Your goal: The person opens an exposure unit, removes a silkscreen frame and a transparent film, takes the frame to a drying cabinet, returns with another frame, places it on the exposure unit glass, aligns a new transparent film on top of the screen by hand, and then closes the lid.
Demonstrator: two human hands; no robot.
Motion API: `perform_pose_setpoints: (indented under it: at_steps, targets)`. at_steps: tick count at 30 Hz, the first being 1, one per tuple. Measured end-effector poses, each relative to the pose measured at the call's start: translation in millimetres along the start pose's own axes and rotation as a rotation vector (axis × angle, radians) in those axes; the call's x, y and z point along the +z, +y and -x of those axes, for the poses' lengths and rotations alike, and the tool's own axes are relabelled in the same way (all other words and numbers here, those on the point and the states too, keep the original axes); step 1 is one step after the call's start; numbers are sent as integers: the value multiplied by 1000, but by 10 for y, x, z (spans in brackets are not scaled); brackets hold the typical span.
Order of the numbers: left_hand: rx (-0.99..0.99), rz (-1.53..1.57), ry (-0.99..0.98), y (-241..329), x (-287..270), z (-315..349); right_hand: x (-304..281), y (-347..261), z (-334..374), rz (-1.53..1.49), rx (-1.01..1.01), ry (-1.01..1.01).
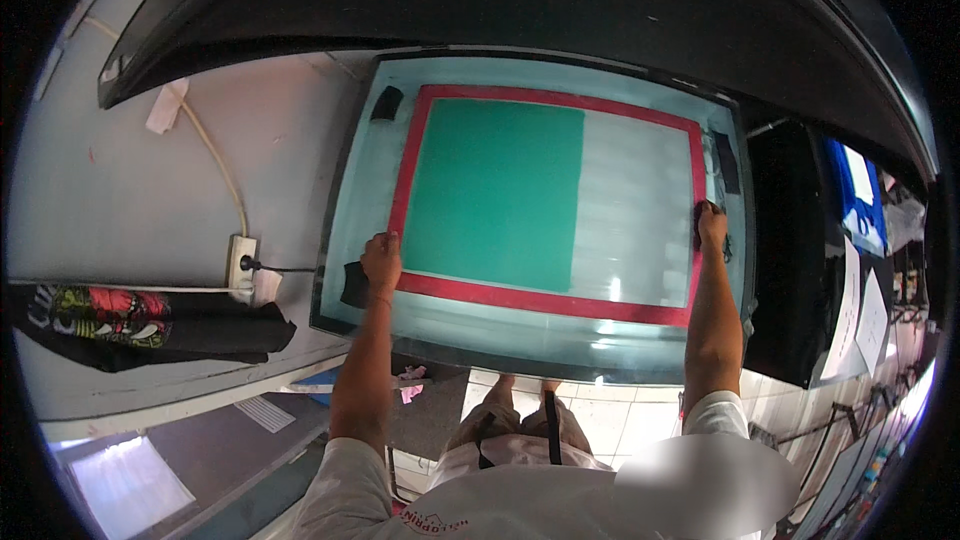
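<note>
Two hands steady a red-framed screen [545,302] lying flat on the glass desk [520,345]: left hand [381,262] and right hand [710,225] each clamp opposite sides; equal pressure should keep it square.

A red-bordered screen frame [545,198] lies flat on a glass table [520,340], its left part green, its right pale. The left hand [381,260] grips its left edge; the right hand [711,225] rests at its right edge, perhaps on a dark pad
</note>
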State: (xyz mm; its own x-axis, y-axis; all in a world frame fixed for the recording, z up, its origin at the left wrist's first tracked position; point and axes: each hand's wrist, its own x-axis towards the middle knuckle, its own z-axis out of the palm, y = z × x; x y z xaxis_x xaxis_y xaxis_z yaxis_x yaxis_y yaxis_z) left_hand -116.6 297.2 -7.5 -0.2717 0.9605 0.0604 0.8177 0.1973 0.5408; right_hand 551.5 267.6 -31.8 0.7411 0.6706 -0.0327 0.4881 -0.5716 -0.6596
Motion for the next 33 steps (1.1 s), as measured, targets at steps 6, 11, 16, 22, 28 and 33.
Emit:
perform_pose_setpoints:
  at_steps: [6,11,16,22,28,33]
  targets:
    - [14,168,-176,-162,-11,-116,-496,27,285,-155,-110,-17]
    - [5,353,-257,45,-172,47,-1917,-211,1927,-829,140,-421]
    - [59,382,-10,-145,-222,470,-1911,856,3368,-743,553,-1249]
    - [164,236,50,352,-373,1589,29,2799,3788,-595,856,-553]
    - [299,71,-115,364,-550,2885,837,2864,3487,-714,847,-530]
    - [175,55,-290,21,-684,3715,1083,3187,3478,-637,629,-765]
